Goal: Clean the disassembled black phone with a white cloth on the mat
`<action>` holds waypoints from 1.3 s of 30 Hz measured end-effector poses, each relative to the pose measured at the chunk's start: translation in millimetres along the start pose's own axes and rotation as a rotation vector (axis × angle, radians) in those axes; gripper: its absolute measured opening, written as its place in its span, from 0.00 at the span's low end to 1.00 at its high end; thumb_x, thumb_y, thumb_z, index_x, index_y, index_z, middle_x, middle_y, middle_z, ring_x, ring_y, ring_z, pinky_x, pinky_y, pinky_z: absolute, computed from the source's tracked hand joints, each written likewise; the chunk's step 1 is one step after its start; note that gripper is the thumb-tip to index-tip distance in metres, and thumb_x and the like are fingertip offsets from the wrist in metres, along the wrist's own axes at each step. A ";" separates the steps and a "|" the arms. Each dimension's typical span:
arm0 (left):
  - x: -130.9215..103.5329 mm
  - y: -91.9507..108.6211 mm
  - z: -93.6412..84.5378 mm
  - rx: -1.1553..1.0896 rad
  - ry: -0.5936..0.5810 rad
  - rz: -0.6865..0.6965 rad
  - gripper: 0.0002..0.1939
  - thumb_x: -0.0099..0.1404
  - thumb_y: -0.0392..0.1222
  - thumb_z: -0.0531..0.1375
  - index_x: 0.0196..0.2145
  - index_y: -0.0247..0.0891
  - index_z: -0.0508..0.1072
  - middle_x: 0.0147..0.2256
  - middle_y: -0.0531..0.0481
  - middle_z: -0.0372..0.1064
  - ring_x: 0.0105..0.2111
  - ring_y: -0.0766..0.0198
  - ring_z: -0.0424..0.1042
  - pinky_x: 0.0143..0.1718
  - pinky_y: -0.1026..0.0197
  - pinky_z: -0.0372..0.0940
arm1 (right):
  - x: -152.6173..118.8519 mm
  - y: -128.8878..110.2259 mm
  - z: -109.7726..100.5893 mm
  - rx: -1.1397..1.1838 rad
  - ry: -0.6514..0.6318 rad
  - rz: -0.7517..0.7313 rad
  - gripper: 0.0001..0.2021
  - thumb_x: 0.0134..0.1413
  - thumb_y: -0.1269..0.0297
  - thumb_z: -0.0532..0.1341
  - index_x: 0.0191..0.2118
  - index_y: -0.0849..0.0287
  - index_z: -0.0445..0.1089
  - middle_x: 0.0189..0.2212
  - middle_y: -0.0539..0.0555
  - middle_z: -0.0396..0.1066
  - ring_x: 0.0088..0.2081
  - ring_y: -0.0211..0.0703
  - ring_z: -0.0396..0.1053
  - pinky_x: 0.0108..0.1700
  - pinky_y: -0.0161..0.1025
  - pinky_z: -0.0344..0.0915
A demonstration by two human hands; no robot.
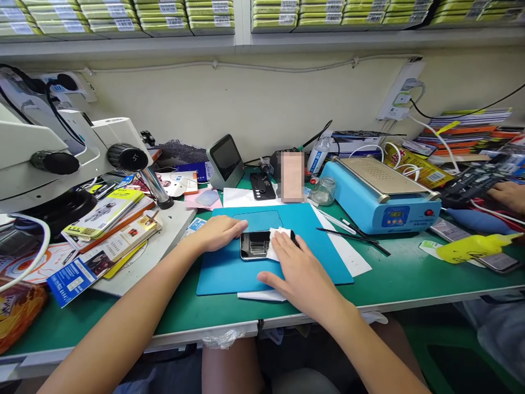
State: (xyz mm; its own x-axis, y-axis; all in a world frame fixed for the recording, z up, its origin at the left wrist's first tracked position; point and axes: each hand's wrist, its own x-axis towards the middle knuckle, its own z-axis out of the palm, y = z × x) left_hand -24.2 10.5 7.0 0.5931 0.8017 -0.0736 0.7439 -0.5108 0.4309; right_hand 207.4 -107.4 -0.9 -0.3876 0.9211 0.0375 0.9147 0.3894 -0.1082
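A black-screened smartphone [255, 246] lies flat on a blue work mat [229, 279], its glass reflecting the shelves. At the phone's upper left corner, my left hand [217, 232] rests with its fingers close together, holding that edge. My right hand [301, 268] presses a folded white wipe [272, 250] against the right part of the screen, fingers flat over it and thumb spread toward me. The phone's right end is partly hidden under this hand and the wipe.
A microscope [123, 156] stands left, beside stacked boxes and cards. Behind the mat are a small display [226, 161], a black phone case [262, 186] and a glass jar [323, 191]. On the right sit a blue heating machine [365, 200], a yellow bottle [467, 249] and another person's hand [508, 196].
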 end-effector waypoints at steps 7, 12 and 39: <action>-1.7 4.0 -3.1 0.026 -0.007 0.008 0.32 0.73 0.60 0.36 0.27 0.40 0.69 0.31 0.47 0.74 0.31 0.56 0.69 0.34 0.58 0.56 | -5.7 -17.5 3.6 0.032 0.018 0.025 0.43 0.66 0.36 0.48 0.70 0.70 0.53 0.70 0.66 0.47 0.72 0.60 0.47 0.70 0.65 0.48; -1.7 4.4 -3.1 0.033 -0.013 0.003 0.33 0.72 0.62 0.36 0.25 0.40 0.68 0.29 0.47 0.72 0.30 0.56 0.68 0.33 0.57 0.55 | -3.1 5.1 -2.0 0.053 0.034 0.006 0.36 0.70 0.41 0.47 0.69 0.67 0.57 0.68 0.65 0.55 0.70 0.59 0.52 0.69 0.67 0.48; -1.1 2.9 -1.0 0.113 -0.015 0.082 0.33 0.73 0.55 0.31 0.26 0.40 0.67 0.29 0.46 0.72 0.30 0.56 0.67 0.34 0.56 0.55 | 3.0 -36.0 7.0 0.127 0.127 -0.229 0.36 0.68 0.40 0.51 0.66 0.66 0.62 0.67 0.64 0.58 0.68 0.57 0.56 0.69 0.61 0.52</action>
State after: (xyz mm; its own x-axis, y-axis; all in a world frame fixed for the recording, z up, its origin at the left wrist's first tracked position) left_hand -23.1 8.5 9.3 0.6573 0.7515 -0.0561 0.7222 -0.6069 0.3320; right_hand 172.5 -118.8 -3.9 -0.5574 0.8061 0.1987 0.7804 0.5904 -0.2062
